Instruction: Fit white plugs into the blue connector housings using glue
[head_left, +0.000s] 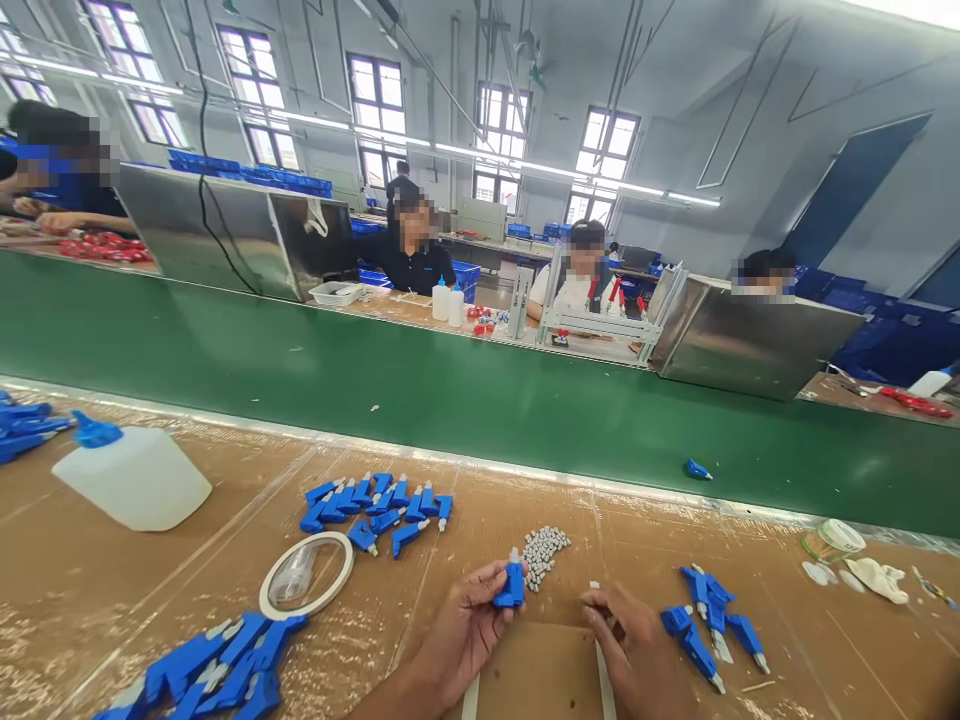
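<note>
In my left hand [480,620] I hold a blue angled plastic part [511,588] upright, its pale grey tip pointing up. Fingers and thumb are closed around its lower end. To the right, my right hand [630,640] is low over the bench with thumb and fingers curled together; anything pinched in them is too small or hidden to name. Just beyond the hands lies a pile of small grey pieces [546,555]. A cardboard piece [540,670] with white edge strips lies between my forearms.
Blue parts lie in groups at the back [382,505], front left [217,665] and right [709,615]. A tape roll [341,585] and white bottle [135,480] stand left; a small tub [836,540] stands right. Behind runs a green belt [337,370], with several people beyond.
</note>
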